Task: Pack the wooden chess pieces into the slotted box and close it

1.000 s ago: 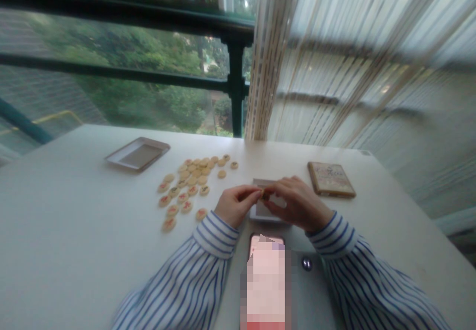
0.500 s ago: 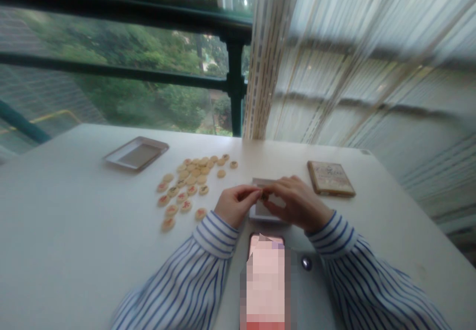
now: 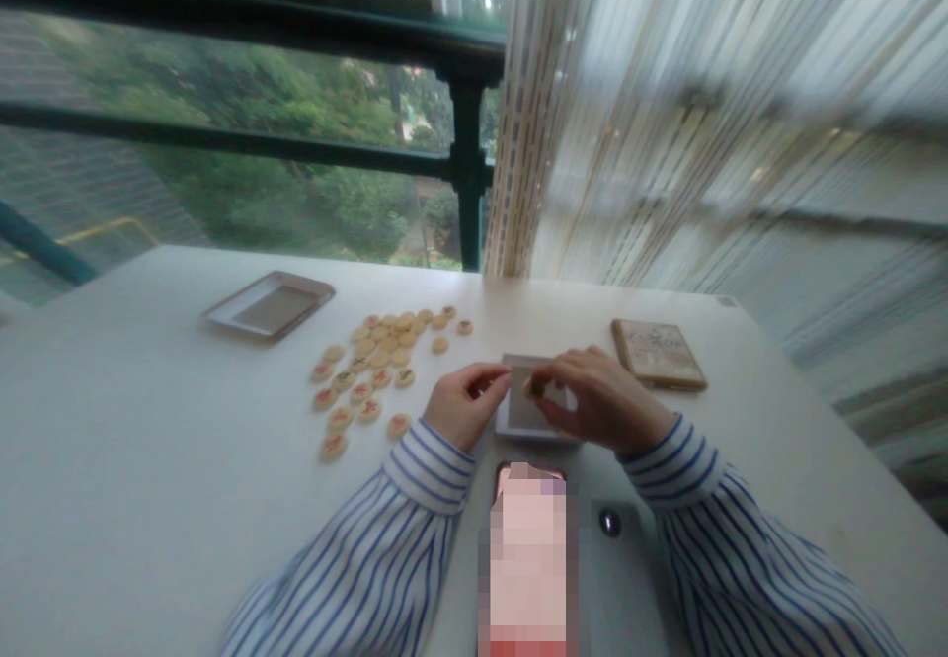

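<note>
My right hand [image 3: 596, 402] pinches a small round wooden game piece [image 3: 530, 387] over a shallow grey tray [image 3: 518, 418] in front of me. My left hand [image 3: 463, 405] sits just left of the tray with its fingers curled and thumb against forefinger; nothing shows between them. Several more round pale pieces [image 3: 377, 366], some with red marks, lie scattered on the white table [image 3: 148, 459] to the left of my hands.
A second flat tray [image 3: 271, 305] lies at the far left. A brown box lid [image 3: 657, 353] rests at the right. A phone [image 3: 527, 499] lies near the front edge. Window railing [image 3: 466, 168] and a bead curtain [image 3: 667, 123] stand behind the table.
My hands were touching around one piece; now they have parted slightly, and the piece stays in my right hand's fingers over the tray.
</note>
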A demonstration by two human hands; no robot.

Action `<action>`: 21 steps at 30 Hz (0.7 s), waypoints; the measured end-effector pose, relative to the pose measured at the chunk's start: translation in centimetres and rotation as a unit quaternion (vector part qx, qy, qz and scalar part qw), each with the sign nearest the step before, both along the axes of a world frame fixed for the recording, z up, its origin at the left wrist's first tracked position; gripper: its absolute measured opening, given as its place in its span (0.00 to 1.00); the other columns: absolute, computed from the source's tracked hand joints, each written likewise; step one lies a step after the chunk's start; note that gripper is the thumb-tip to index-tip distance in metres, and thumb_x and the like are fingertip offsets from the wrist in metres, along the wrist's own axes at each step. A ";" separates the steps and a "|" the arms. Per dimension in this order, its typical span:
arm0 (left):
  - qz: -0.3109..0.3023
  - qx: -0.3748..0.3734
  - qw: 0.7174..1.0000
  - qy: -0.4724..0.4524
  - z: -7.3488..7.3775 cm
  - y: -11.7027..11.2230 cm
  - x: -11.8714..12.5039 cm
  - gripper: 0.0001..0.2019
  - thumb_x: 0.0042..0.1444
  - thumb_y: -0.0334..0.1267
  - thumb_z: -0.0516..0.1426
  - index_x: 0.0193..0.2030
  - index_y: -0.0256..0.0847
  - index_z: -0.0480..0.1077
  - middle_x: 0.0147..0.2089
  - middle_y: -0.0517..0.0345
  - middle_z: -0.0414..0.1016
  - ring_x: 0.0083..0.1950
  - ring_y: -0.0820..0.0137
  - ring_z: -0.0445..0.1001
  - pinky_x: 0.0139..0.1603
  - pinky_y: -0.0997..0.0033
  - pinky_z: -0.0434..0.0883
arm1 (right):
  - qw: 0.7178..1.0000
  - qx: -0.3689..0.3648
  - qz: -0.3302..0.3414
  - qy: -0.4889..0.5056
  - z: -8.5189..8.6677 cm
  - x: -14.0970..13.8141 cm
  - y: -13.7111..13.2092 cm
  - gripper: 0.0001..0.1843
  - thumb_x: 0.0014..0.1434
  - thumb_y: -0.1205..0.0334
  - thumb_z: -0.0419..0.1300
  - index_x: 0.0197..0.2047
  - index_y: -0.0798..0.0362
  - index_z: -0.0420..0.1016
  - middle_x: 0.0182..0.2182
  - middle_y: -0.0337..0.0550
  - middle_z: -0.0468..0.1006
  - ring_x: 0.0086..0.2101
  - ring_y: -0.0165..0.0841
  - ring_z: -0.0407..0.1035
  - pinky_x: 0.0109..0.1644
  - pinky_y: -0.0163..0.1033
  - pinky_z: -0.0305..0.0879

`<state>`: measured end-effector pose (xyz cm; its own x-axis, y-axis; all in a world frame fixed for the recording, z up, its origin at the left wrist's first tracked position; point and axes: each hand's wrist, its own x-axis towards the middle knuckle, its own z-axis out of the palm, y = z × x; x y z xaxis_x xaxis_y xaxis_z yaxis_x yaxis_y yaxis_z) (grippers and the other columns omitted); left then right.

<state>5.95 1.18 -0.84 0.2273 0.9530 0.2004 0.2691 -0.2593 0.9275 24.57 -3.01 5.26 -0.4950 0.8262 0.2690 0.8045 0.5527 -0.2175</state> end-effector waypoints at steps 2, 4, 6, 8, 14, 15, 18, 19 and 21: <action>0.023 0.019 0.999 0.035 -0.3 0.2 -0.2 0.14 0.49 0.44 0.57 0.38 0.36 0.74 0.31 0.54 0.78 0.29 0.71 0.73 0.31 0.73 0.70 | 1.000 -0.006 -0.005 -0.007 0.1 0.2 0.1 0.09 0.55 0.61 0.57 0.40 0.52 0.71 0.34 0.42 0.76 0.35 0.32 0.68 0.40 0.38 0.53; 0.041 0.037 0.997 0.063 -0.5 0.3 -0.3 0.14 0.50 0.44 0.56 0.38 0.37 0.74 0.32 0.55 0.78 0.28 0.72 0.72 0.28 0.74 0.69 | 1.000 -0.016 -0.006 -0.014 0.2 0.3 0.1 0.08 0.55 0.61 0.56 0.39 0.52 0.71 0.33 0.42 0.77 0.34 0.31 0.68 0.40 0.37 0.54; 0.050 0.053 0.994 0.085 -0.6 0.4 -0.3 0.13 0.50 0.43 0.56 0.38 0.38 0.74 0.32 0.56 0.77 0.27 0.73 0.72 0.28 0.75 0.69 | 0.999 -0.027 -0.006 -0.022 0.2 0.5 0.2 0.08 0.55 0.61 0.56 0.39 0.52 0.72 0.33 0.42 0.77 0.34 0.31 0.68 0.40 0.37 0.55; 0.054 0.064 0.991 0.104 -0.8 0.5 -0.2 0.13 0.49 0.42 0.55 0.38 0.38 0.73 0.32 0.56 0.77 0.26 0.73 0.71 0.28 0.74 0.69 | 0.999 -0.039 -0.009 -0.029 0.3 0.6 0.2 0.08 0.55 0.61 0.56 0.38 0.52 0.72 0.33 0.41 0.77 0.33 0.31 0.69 0.40 0.37 0.55; 0.051 0.066 0.986 0.142 -1.3 0.5 -0.1 0.13 0.49 0.40 0.55 0.40 0.37 0.72 0.34 0.55 0.76 0.25 0.74 0.70 0.29 0.73 0.69 | 0.995 -0.078 -0.020 -0.053 0.5 1.1 0.3 0.09 0.54 0.59 0.57 0.38 0.51 0.74 0.33 0.41 0.78 0.32 0.31 0.70 0.40 0.38 0.58; 0.050 0.065 0.986 0.146 -1.4 0.5 -0.1 0.13 0.49 0.40 0.55 0.40 0.37 0.72 0.34 0.55 0.75 0.25 0.74 0.70 0.29 0.73 0.70 | 0.994 -0.084 -0.021 -0.059 0.5 1.2 0.3 0.09 0.54 0.59 0.57 0.38 0.51 0.74 0.33 0.41 0.78 0.32 0.31 0.70 0.40 0.38 0.58; 0.045 0.063 0.985 0.151 -1.6 0.5 -0.1 0.14 0.49 0.40 0.55 0.41 0.37 0.71 0.35 0.55 0.75 0.26 0.75 0.70 0.30 0.72 0.70 | 0.992 -0.100 -0.022 -0.080 0.5 1.4 0.4 0.09 0.54 0.58 0.57 0.37 0.50 0.75 0.33 0.41 0.78 0.33 0.33 0.71 0.40 0.38 0.59; 0.044 0.063 0.986 0.151 -1.7 0.5 -0.1 0.14 0.49 0.40 0.55 0.41 0.37 0.71 0.36 0.55 0.75 0.26 0.75 0.70 0.30 0.73 0.70 | 0.991 -0.104 -0.022 -0.086 0.5 1.5 0.4 0.09 0.54 0.58 0.57 0.37 0.50 0.75 0.33 0.41 0.78 0.34 0.33 0.71 0.39 0.38 0.59; 0.042 0.064 0.986 0.151 -1.8 0.5 -0.1 0.14 0.48 0.40 0.55 0.41 0.38 0.71 0.36 0.55 0.74 0.25 0.75 0.70 0.30 0.73 0.70 | 0.989 -0.114 -0.021 -0.095 0.4 1.5 0.4 0.10 0.54 0.58 0.57 0.37 0.50 0.75 0.33 0.42 0.78 0.34 0.33 0.71 0.39 0.37 0.60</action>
